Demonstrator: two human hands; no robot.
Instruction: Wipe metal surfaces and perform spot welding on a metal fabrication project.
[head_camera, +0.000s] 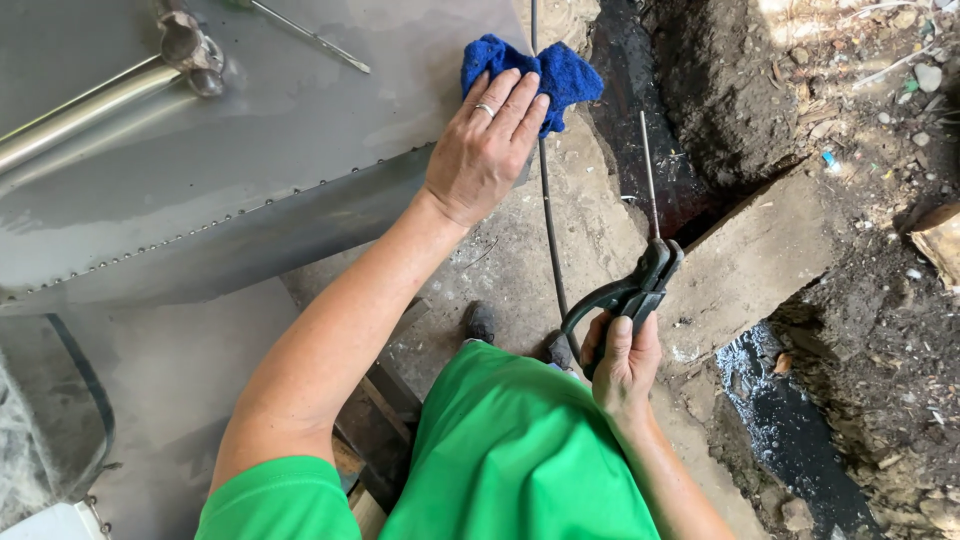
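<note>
The left hand (487, 145) lies flat, pressing a blue cloth (545, 68) at the grey metal panel's (220, 190) edge. The right hand (622, 360) is clamped on a welding electrode holder (630, 295); its rod (648, 175) could strike the cloth or fingers.

A metal sheet (200, 180) fills the upper left of the frame, with a pipe (90, 105) lying on it. At the sheet's right edge, upper centre, the left hand (485, 150) rests on a cloth (560, 70). Lower right of centre, the right hand (622, 365) holds a clamp (630, 295) with a rod (648, 170) pointing up, a cable (548, 210) just left of it.

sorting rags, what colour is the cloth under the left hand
Bright blue cloth, pressed under the left hand; head view.
</note>
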